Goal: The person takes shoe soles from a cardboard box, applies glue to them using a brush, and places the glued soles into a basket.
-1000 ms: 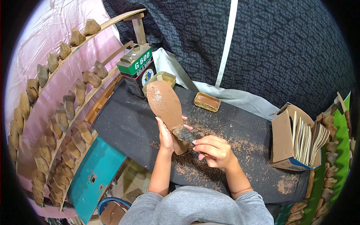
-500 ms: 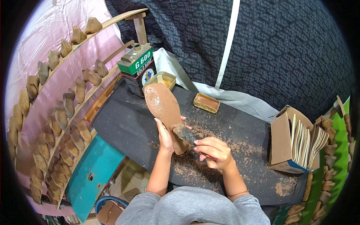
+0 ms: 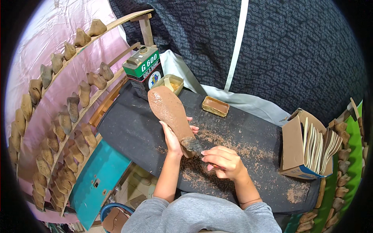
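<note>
A brown shoe sole (image 3: 168,110) is tilted in front of me, its wide end pointing away and glistening wet. My left hand (image 3: 173,138) wraps round its narrower part, thumb on the near edge, fingers coming out on the far side. Between the fingers of my right hand (image 3: 223,161) is a brush (image 3: 192,145) with dark, matted bristles; most of its handle is hidden in my grip. The bristles lie against the sole's heel end. Beyond the sole stands a shallow tub (image 3: 173,82) of yellowish stuff with a pale spatula in it.
A green and black metal can (image 3: 143,72) stands at the back left, a small brown-filled tray (image 3: 215,106) at the back middle. Brown shavings (image 3: 248,151) litter the black-covered table. On the right sits a cardboard box (image 3: 293,149) of insoles. Racks of wooden shoe lasts (image 3: 73,106) line the left.
The brush has slid down the sole toward its heel end, nearer to me. The sole has shifted slightly, and more of my left fingers shows beyond it.
</note>
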Demonstrator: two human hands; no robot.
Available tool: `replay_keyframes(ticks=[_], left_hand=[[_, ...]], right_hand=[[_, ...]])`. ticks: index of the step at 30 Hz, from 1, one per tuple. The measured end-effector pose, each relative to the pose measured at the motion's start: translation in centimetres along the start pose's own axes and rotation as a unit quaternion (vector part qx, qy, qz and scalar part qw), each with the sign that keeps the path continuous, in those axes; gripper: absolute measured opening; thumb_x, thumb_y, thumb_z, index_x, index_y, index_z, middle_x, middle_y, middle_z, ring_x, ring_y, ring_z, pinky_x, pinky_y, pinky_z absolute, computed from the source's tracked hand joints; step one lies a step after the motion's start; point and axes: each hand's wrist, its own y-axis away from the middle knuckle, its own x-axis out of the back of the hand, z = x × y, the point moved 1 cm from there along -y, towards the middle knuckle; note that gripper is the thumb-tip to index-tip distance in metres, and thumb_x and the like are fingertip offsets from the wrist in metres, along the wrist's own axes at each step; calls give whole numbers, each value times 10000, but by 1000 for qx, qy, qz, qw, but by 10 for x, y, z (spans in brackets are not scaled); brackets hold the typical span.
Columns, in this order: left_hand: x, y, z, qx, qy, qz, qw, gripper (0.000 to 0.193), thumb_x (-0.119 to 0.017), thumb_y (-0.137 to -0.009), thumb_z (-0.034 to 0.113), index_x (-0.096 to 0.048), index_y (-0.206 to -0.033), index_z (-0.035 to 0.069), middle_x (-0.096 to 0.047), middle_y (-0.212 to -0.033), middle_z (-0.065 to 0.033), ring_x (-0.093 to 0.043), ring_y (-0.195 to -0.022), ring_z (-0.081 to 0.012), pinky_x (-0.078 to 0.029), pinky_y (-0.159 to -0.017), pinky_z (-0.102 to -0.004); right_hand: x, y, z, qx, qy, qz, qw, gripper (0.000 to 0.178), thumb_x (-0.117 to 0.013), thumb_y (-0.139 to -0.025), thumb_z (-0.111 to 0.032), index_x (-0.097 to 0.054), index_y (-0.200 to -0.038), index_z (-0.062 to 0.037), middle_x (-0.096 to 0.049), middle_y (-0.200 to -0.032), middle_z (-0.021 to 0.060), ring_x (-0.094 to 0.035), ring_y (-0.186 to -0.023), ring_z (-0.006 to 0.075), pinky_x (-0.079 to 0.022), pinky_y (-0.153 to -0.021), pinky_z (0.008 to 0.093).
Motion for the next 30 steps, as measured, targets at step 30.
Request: replay_keyframes(ticks=[30], left_hand=[[-7, -11, 13, -50, 2, -5, 999, 907, -58, -860, 725, -505, -1117, -21, -605, -1006, -140, -637, -712, -257, -527, -645, -375]], right_hand=[[9, 8, -4, -14, -6, -17, 1000, 253, -740, -643, -90, -641, -860, -4, -654, -882, 126, -640, -730, 262, -527, -627, 322]])
